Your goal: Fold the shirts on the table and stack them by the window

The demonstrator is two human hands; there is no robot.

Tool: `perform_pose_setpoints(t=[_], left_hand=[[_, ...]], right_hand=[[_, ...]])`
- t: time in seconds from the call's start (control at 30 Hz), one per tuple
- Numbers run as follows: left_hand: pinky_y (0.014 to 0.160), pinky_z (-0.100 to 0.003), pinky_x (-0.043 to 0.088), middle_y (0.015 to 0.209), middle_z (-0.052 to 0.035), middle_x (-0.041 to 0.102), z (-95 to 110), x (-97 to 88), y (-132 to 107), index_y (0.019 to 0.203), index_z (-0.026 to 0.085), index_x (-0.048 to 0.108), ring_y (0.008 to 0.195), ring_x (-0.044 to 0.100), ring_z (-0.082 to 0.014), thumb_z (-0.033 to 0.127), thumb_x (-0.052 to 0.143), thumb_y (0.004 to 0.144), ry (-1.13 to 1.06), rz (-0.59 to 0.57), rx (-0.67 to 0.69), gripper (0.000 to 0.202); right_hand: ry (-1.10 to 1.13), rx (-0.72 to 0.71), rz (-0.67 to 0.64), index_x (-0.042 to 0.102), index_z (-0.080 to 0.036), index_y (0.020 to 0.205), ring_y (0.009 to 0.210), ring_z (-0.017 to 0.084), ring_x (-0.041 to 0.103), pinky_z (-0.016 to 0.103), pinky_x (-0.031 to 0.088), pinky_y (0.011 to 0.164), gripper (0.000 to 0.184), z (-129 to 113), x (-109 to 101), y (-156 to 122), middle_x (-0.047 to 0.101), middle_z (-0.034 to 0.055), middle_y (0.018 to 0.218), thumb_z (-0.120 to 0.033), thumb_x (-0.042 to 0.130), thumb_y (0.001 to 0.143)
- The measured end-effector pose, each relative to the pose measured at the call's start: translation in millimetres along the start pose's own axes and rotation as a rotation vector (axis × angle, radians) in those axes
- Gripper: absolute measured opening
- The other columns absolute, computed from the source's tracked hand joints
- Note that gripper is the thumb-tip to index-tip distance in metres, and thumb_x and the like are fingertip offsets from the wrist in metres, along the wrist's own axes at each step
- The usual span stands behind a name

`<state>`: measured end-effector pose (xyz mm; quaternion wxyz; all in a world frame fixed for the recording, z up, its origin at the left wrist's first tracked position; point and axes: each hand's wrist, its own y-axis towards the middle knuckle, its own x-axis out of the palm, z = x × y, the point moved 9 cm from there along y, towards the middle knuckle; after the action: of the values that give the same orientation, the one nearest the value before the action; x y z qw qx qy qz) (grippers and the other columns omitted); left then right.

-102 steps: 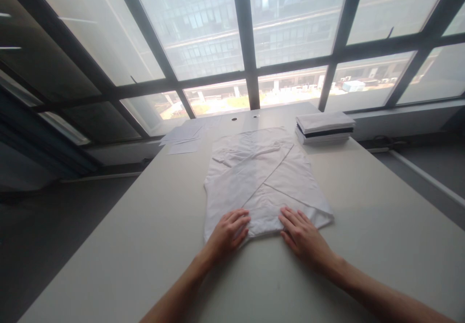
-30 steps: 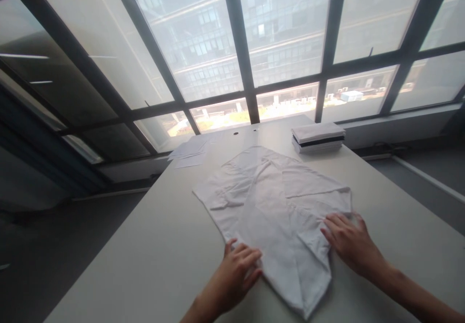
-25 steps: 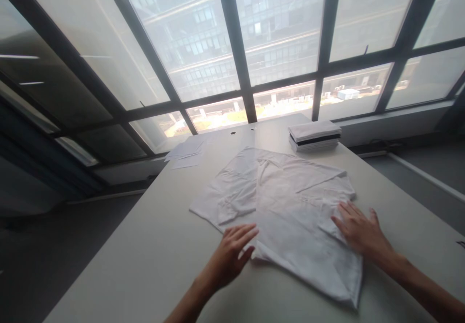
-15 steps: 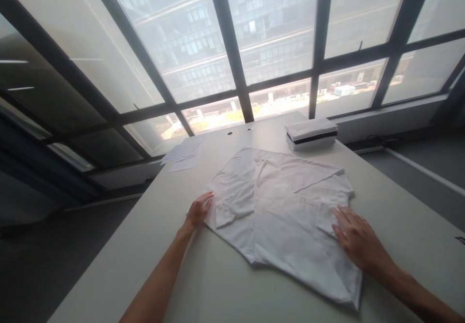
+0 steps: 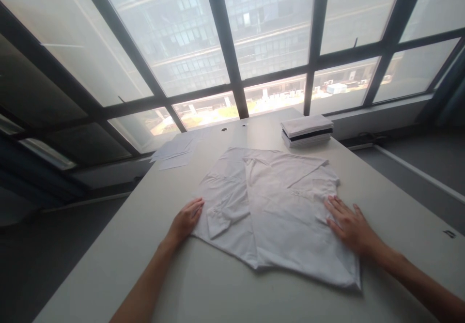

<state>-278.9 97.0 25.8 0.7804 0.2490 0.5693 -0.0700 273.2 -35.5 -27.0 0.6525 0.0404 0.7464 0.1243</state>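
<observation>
A white shirt (image 5: 276, 211), partly folded with its sides turned in, lies flat on a pale table (image 5: 225, 289). My left hand (image 5: 186, 220) rests at the shirt's left edge, fingers together and touching the cloth near a folded sleeve. My right hand (image 5: 348, 224) lies flat on the shirt's right side, fingers stretched out and pressing the fabric down. Neither hand grips the cloth.
A stack of folded garments (image 5: 307, 130), white with a dark layer, sits at the far right of the table. Loose paper sheets (image 5: 174, 149) lie at the far left. Large windows (image 5: 232, 47) stand behind. The floor drops away on both sides.
The shirt has been turned on the table, from square to me to lying across. My left hand moved from the near hem to the left edge; my right hand stayed on the right side.
</observation>
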Motion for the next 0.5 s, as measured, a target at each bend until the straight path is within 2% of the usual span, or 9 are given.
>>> perform_pose_setpoints(t=[0.2, 0.3, 0.4, 0.5], left_hand=[[0.111, -0.046, 0.047, 0.141, -0.0105, 0.061, 38, -17.5, -70, 0.132, 0.021, 0.064, 0.131, 0.057, -0.0267, 0.037, 0.046, 0.101, 0.135, -0.036, -0.018, 0.040], [0.114, -0.046, 0.045, 0.144, -0.0103, 0.058, 60, -20.1, -100, 0.138, 0.021, 0.060, 0.135, 0.053, -0.0272, 0.036, 0.048, 0.101, 0.161, -0.072, -0.001, 0.041], [0.114, -0.047, 0.044, 0.148, -0.0090, 0.055, 75, -21.2, -119, 0.142, 0.024, 0.057, 0.137, 0.050, -0.0278, 0.034, 0.050, 0.101, 0.142, -0.096, 0.009, 0.043], [0.112, -0.045, 0.047, 0.148, -0.0093, 0.055, 81, -26.4, -129, 0.139, 0.026, 0.059, 0.136, 0.052, -0.0277, 0.032, 0.052, 0.100, 0.080, -0.077, 0.009, 0.040]], right_hand=[[0.086, -0.150, -0.122, 0.040, -0.029, 0.154, 0.149, 0.031, 0.032, 0.070, 0.024, 0.114, 0.055, 27, 9, 49, 0.038, 0.0086, 0.160, -0.038, 0.034, 0.100], [0.119, -0.191, -0.154, 0.043, -0.031, 0.152, 0.149, 0.033, 0.031, 0.071, 0.024, 0.113, 0.055, 40, 15, 72, 0.038, 0.0080, 0.160, -0.041, 0.035, 0.099], [0.144, -0.215, -0.156, 0.050, -0.030, 0.148, 0.147, 0.035, 0.034, 0.072, 0.028, 0.111, 0.054, 49, 19, 87, 0.041, 0.0102, 0.158, -0.045, 0.038, 0.097], [0.177, -0.225, -0.077, 0.056, -0.024, 0.142, 0.145, 0.037, 0.039, 0.071, 0.030, 0.111, 0.052, 50, 11, 90, 0.046, 0.0138, 0.155, -0.044, 0.043, 0.096]])
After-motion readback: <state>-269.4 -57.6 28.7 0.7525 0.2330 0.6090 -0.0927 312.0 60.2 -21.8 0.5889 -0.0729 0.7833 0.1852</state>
